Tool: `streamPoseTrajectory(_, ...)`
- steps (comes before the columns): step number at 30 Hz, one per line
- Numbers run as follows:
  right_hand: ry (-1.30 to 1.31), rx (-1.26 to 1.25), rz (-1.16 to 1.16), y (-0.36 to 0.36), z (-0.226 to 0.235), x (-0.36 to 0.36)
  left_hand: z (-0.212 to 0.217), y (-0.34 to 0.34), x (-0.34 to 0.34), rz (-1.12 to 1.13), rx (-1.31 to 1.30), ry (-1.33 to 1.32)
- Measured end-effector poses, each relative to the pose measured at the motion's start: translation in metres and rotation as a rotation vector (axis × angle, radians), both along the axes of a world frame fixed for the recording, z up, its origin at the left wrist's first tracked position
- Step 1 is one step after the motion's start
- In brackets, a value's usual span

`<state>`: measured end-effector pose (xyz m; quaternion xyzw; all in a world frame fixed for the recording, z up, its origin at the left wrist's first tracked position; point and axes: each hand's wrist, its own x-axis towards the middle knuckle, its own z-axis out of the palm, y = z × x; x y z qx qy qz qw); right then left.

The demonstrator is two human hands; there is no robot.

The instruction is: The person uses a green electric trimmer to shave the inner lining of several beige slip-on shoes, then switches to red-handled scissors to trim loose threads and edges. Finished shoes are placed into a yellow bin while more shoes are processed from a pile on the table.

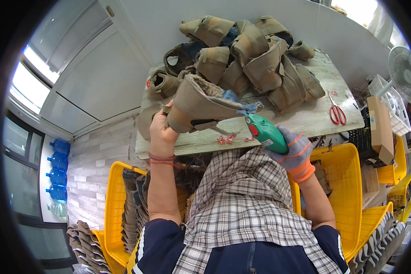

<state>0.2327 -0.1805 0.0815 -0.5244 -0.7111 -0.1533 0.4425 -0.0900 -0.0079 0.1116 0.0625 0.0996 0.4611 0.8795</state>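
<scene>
Left hand [162,132], bare, fingers clamped on the heel end of a tan fleece-lined boot upper [201,104], held just above the bench [306,116]. Gloved right hand [293,148], fingers wrapped around a green electric trimmer [265,132], its tip at the blue lining edge. Best to keep the upper braced steady, nose following the edge. Red scissors [337,113] lie apart.

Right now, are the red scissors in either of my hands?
No. The red scissors lie on the table, while the left hand holds a boot upper and the gloved right hand a green tool.
</scene>
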Motion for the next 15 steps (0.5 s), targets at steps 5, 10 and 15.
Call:
streamPoseTrajectory(5, 0.064, -0.075, 0.079, 0.003, 0.012, -0.012, 0.0, -0.006, 0.005, 0.004, -0.012, 0.038)
streamPoseTrajectory(10, 0.181, -0.273, 0.168, 0.001, 0.028, -0.022, 0.016, -0.026, 0.016, 0.131, 0.097, 0.133)
streamPoseTrajectory(15, 0.334, -0.407, 0.222, -0.002, 0.03, -0.033, 0.025, -0.045, 0.024, 0.309, 0.223, 0.168)
